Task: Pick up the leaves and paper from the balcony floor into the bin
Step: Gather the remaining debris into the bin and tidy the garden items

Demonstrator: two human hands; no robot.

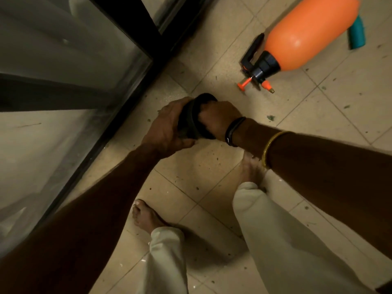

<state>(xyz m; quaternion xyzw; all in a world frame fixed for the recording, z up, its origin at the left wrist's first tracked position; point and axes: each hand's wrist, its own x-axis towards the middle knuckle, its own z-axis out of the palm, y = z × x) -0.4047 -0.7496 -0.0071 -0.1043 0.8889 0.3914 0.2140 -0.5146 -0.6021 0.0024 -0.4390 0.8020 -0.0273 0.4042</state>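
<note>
A small, dark, round bin point(189, 124) is being held tilted by the floor's point(212, 177) door-side edge. Its wall is being gripped by the curled left hand point(167, 130). The right hand point(218, 119) is being pressed into its mouth, fingers hidden, so that grip cannot be told. Green leaf bits point(270, 118) are lying scattered nearby.

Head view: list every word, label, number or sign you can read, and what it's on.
No readable text in this view.
Orange sprayer bottle: no label shows.
Dark container gripped by the left hand: no marking shows.
Black wristband: one pale mark, too small to read.
</note>
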